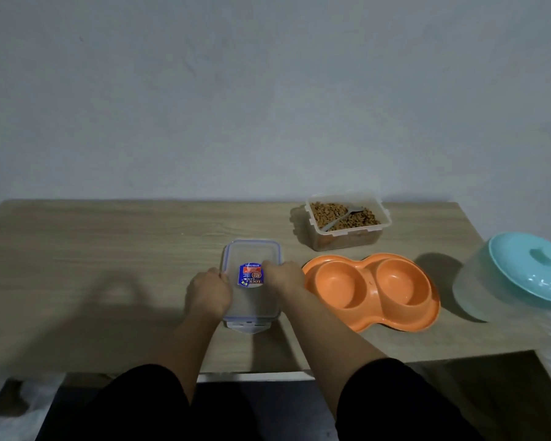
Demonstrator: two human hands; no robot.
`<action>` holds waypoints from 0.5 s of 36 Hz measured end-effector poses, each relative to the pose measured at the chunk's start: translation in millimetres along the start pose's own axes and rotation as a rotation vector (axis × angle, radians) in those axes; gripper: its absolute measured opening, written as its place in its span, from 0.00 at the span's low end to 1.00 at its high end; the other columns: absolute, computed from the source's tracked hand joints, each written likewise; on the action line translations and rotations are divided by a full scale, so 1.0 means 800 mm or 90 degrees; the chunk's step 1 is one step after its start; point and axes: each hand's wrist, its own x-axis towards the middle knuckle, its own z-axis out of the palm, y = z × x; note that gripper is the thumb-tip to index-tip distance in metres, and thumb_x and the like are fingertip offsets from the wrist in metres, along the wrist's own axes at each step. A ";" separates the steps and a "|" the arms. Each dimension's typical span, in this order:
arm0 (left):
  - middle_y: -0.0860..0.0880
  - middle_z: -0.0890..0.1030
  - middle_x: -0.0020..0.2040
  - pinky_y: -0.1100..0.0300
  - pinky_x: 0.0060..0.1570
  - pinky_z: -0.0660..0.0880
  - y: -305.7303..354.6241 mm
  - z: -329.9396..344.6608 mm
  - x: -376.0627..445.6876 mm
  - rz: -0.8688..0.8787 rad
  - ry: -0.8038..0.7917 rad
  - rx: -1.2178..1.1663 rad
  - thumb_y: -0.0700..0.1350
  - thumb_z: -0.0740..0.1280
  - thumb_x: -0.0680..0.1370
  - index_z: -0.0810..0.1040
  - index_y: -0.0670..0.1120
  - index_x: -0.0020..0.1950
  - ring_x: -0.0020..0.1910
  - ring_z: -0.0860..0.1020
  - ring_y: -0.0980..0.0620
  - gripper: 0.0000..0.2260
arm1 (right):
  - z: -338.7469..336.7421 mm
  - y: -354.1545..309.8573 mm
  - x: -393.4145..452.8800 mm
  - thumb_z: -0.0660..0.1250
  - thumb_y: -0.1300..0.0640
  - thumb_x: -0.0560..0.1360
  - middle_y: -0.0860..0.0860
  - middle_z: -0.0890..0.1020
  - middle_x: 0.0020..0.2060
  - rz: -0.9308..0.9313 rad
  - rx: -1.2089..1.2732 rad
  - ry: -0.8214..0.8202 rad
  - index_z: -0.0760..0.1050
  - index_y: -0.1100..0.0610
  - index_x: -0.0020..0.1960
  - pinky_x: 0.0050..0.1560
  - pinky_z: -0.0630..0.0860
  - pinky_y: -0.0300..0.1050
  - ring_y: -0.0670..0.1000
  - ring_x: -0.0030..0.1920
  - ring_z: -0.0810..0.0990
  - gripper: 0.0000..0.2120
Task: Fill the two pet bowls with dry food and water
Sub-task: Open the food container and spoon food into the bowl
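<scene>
Nearest the camera, two black sleeves (131, 405) end above the elbows and bare forearms reach forward over the near edge of a wooden table (77, 249). The left hand (209, 296) is curled over the left long side of a clear lid (252, 281) that lies flat on the table, its fingers bent down over the rim. The right hand (283, 278) grips the opposite long side in the same way, fingers folded onto the lid's top just beside a blue and red sticker (251, 275) that sits between the two hands. A latch flap of the lid sticks out toward the person, below the hands.

Just to the right of the right hand sits an orange double pet bowl (372, 292), both hollows empty and dry-looking. Beyond that bowl, farther from the hands, stands an open clear box (347, 219) partly filled with brown dry food (344, 216), and a metal spoon (342, 218) rests in the kibble with its handle toward the far right. Well to the right of both hands, at the table's edge, stands a clear water jug (490, 288) with a turquoise cover (535, 267). A plain grey wall (268, 90) rises behind the table.
</scene>
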 end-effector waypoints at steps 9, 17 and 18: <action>0.38 0.78 0.56 0.54 0.60 0.68 0.103 -0.032 0.004 0.132 0.109 -0.185 0.49 0.57 0.79 0.78 0.41 0.57 0.58 0.73 0.40 0.17 | -0.082 -0.027 0.016 0.63 0.58 0.76 0.59 0.76 0.58 -0.119 0.221 0.346 0.71 0.61 0.59 0.51 0.69 0.44 0.58 0.55 0.76 0.13; 0.37 0.74 0.67 0.51 0.65 0.68 0.229 -0.005 0.006 0.060 -0.158 -0.316 0.55 0.46 0.83 0.73 0.41 0.67 0.66 0.72 0.39 0.26 | -0.198 -0.002 0.091 0.61 0.52 0.78 0.62 0.69 0.68 0.067 0.161 0.318 0.59 0.62 0.72 0.63 0.69 0.50 0.63 0.66 0.71 0.27; 0.37 0.74 0.67 0.49 0.67 0.68 0.237 0.002 0.010 0.035 -0.174 -0.326 0.59 0.44 0.82 0.73 0.42 0.68 0.66 0.72 0.38 0.29 | -0.206 0.001 0.098 0.61 0.51 0.78 0.62 0.71 0.67 0.057 0.127 0.299 0.61 0.63 0.71 0.62 0.69 0.49 0.62 0.66 0.71 0.26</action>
